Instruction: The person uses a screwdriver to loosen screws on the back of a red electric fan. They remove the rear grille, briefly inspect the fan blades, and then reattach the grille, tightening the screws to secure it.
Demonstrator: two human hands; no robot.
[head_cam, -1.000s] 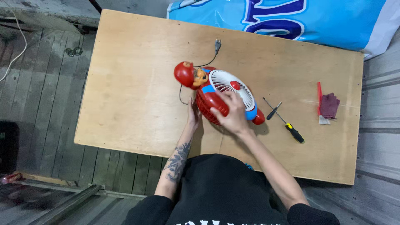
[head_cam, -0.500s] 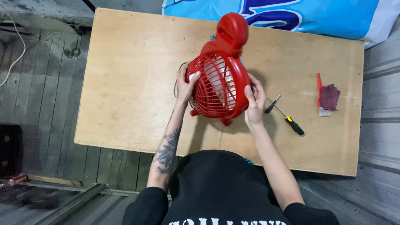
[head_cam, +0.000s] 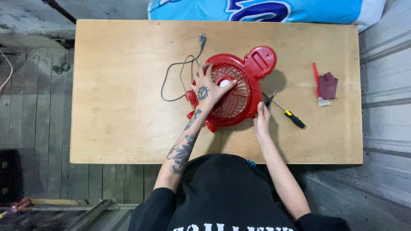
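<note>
A pale plywood table [head_cam: 120, 85] carries the red plastic fan [head_cam: 237, 87], lying grille-up at its middle. The left hand [head_cam: 207, 90] is spread flat on the ribbed grille; the right hand [head_cam: 261, 122], loosely open, touches the rim. Just right of it lies the slim screwdriver [head_cam: 284, 110], slanting away, black-and-yellow handle outward
</note>
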